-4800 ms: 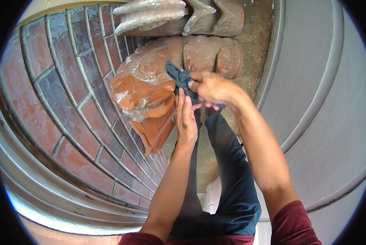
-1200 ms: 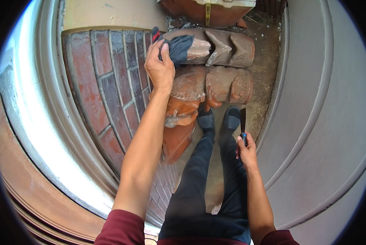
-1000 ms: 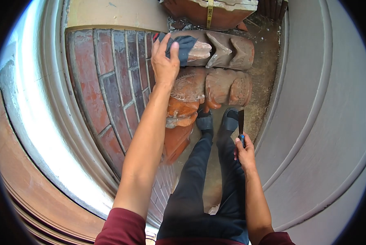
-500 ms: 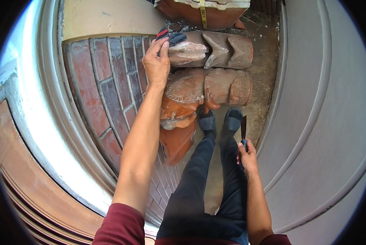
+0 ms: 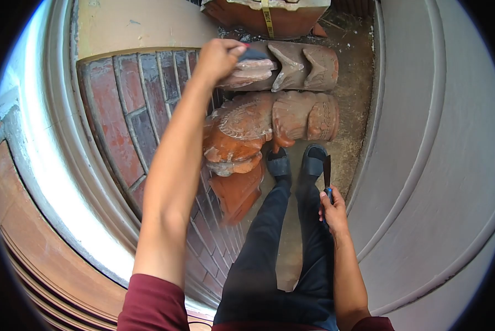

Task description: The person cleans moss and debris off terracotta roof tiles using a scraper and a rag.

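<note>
The left hand (image 5: 217, 57) has its fingers curled shut around a dark cloth (image 5: 251, 53), pressing it onto the upper terracotta carving (image 5: 291, 66). Further right and lower, the right hand (image 5: 333, 207) has fingers wrapped around a blue-handled scraper (image 5: 327, 175), blade pointing away beside the shoes (image 5: 296, 163).

One head-worn camera only, looking steeply down along the person's body to the floor. Fisheye lens; dark corners ring the picture. The left hand (image 5: 217, 55) reaches far ahead at top, the right hand (image 5: 333, 208) hangs nearer, mid-picture. No second view overlaps.
</note>
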### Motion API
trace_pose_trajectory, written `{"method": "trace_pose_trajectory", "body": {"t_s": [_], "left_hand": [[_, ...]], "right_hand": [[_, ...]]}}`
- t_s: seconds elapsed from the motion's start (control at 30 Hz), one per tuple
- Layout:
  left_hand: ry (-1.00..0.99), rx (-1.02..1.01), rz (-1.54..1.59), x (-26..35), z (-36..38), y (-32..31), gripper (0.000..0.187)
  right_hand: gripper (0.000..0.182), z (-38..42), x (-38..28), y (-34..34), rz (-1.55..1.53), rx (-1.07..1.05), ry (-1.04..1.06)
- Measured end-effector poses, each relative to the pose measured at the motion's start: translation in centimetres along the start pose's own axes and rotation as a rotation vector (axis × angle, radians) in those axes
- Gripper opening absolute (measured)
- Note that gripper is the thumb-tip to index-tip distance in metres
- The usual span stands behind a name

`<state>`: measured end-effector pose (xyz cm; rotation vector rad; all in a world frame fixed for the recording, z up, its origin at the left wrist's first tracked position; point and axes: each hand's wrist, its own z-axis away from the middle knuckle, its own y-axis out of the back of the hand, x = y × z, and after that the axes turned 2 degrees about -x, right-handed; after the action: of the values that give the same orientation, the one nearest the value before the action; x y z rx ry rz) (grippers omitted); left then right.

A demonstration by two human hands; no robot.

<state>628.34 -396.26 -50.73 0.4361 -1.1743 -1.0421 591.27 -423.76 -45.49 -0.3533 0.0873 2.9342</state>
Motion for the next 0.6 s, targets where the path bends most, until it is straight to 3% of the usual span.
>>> {"method": "trace_pose_trajectory", "body": {"t_s": [0.1, 0.2, 0.23, 0.3, 0.37, 0.4, 0.5, 0.53, 0.6], "left_hand": [[0.368, -0.144, 0.241, -4.6, -2.5, 0.8, 0.025], [0.372, -0.078, 0.265, -5.5, -3.8, -0.9, 0.025], [0.309, -0.137, 0.067, -2.4, -3.6, -0.8, 0.025], [0.197, -0.194, 0.060, 3.6, -1.8, -1.2, 0.024], [0.024, -0.190, -0.201, 7.7, 0.6, -1.8, 0.024], [-0.051, -0.153, -0.158, 6.4, 0.6, -2.1, 0.024], [-0.039, -0.161, -0.142, 1.6, -0.7, 1.5, 0.022], [0.090, -0.254, -0.139, -0.6, -1.0, 3.1, 0.024], [0.181, -0.234, 0.065, -4.2, -0.7, 3.4, 0.025]], "right_hand": [[0.049, 0.0, 0.5, 0.9, -0.019, 0.007, 0.014], [0.048, -0.1, 1.3, 1.7, -0.062, 0.021, 0.002], [0.048, -0.2, 1.6, 1.8, -0.074, 0.024, -0.005], [0.048, -0.5, 1.9, 1.5, -0.103, 0.037, -0.032], [0.048, -0.3, 1.7, 1.1, -0.116, 0.023, -0.041], [0.048, -0.2, 1.2, 0.9, -0.110, 0.003, -0.032], [0.048, 0.5, -0.1, 1.1, -0.075, -0.017, 0.004], [0.048, 1.1, 0.1, 1.5, -0.063, -0.012, 0.005], [0.048, 0.8, 1.0, 2.1, -0.132, 0.046, 0.014]]}}
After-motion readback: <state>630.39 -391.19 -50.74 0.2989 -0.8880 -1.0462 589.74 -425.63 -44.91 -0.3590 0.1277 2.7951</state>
